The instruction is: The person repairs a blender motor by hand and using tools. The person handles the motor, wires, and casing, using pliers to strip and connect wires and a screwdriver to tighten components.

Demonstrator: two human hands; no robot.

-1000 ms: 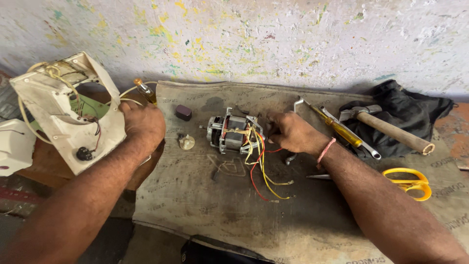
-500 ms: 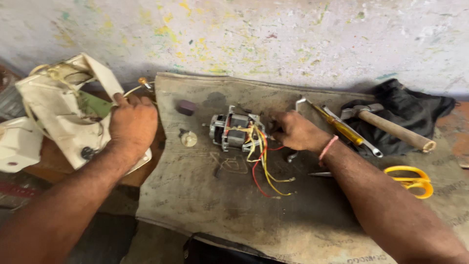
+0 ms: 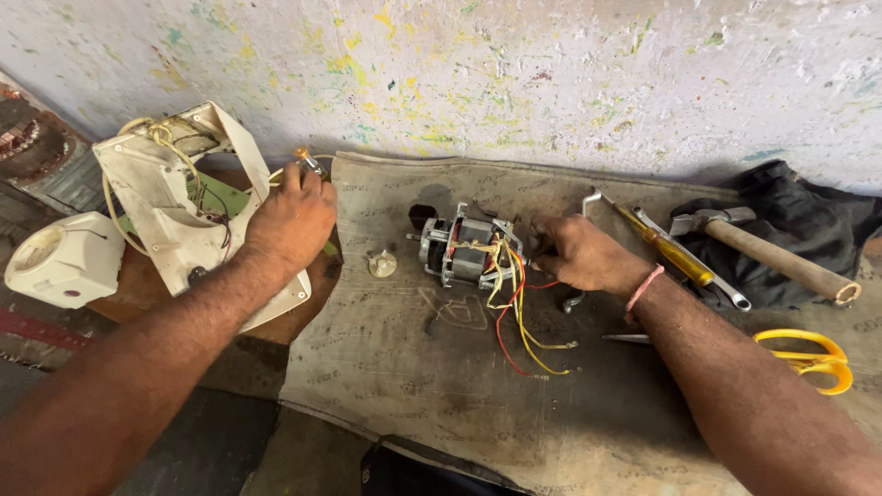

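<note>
His right hand point(image 3: 579, 253) grips the small motor point(image 3: 469, 250) lying mid-cloth, shaft pointing left, while the left hand point(image 3: 292, 216), farther off, closes around a small screwdriver point(image 3: 307, 162) by the white casing point(image 3: 175, 202)

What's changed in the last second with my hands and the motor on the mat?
The left hand moved up and away from the mat's edge to the small amber-handled tool by the white housing, and its fingers now close around it. The right hand stayed at the motor; screwdriver, hammer and scissors lie unmoved.
</note>
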